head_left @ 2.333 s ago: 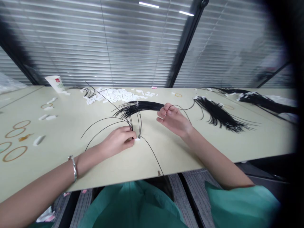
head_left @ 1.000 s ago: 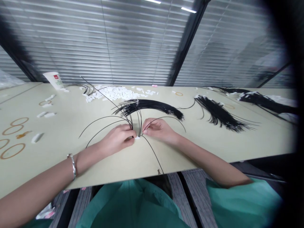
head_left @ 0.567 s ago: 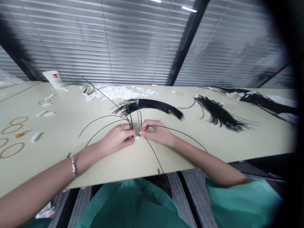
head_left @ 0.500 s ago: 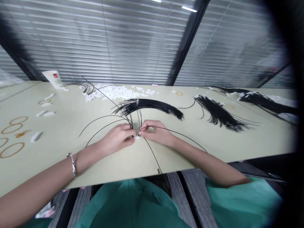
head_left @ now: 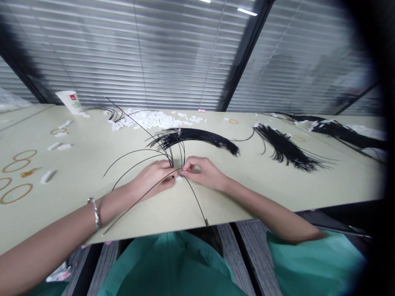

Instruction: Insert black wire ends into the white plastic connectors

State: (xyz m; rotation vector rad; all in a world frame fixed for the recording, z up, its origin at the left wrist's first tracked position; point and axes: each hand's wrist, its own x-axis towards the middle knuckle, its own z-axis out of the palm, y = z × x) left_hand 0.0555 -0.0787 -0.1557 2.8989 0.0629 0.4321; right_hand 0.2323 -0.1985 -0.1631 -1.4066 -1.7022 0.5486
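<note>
I see a small white connector [head_left: 178, 177] on the near part of the desk [head_left: 228, 207], thin black wires [head_left: 184, 154] springing from it in smooth, flexible arcs. It looks hard and plastic, partly hidden: the left grip [head_left: 156, 176] is closed over its left end, while the right grip [head_left: 200, 172] pinches a single wire [head_left: 135, 203] at its right end. Beyond lie a glossy, bowed wire bundle [head_left: 197, 135] and a heap of little white blocks [head_left: 151, 119].

A white paper cup [head_left: 69, 102] stands beyond rubber bands [head_left: 20, 160], near slatted blinds [head_left: 182, 53].
</note>
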